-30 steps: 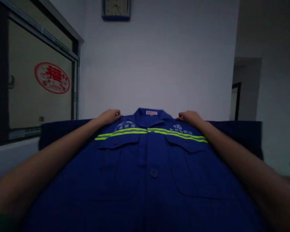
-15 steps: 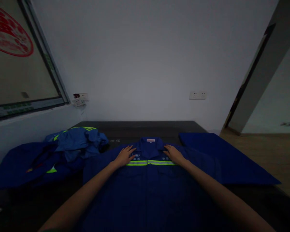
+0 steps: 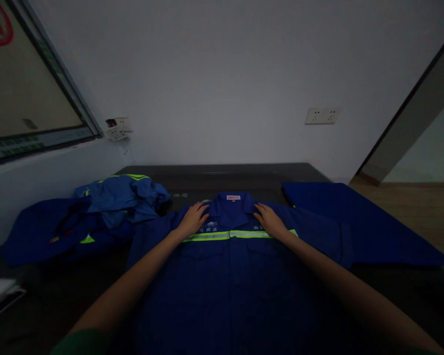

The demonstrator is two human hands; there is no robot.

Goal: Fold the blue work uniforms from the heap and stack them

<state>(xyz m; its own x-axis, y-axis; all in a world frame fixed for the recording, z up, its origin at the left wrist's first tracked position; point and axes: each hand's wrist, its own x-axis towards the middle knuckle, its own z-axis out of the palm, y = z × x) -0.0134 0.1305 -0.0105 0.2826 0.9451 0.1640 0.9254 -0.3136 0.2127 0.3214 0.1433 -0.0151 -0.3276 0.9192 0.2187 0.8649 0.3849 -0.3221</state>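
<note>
A dark blue work jacket (image 3: pixel 214 276) lies spread front side up, its collar pointing away from me. A yellow-green and silver reflective stripe runs across its chest, with white lettering just above it. My left hand (image 3: pixel 193 220) rests on the jacket's left shoulder area beside the collar, fingers stretched out. On the other side of the collar, my right hand (image 3: pixel 271 222) lies on the cloth with its fingers extended. Neither hand seems to grip the fabric. The lower part of the jacket fades into shadow.
The jacket lies on a dark table (image 3: pixel 222 172) against a wall. Crumpled blue clothes (image 3: pixel 122 197) and a dark blue cap-like item (image 3: pixel 48 227) are heaped at left. A flat blue board or folded cloth (image 3: pixel 358 222) sits at right. A pale object (image 3: pixel 0 296) lies lower left.
The view has tilted down and shifted slightly, so the table shows nearer. Both hands stay flat on the jacket, a little farther up toward the shoulders.
</note>
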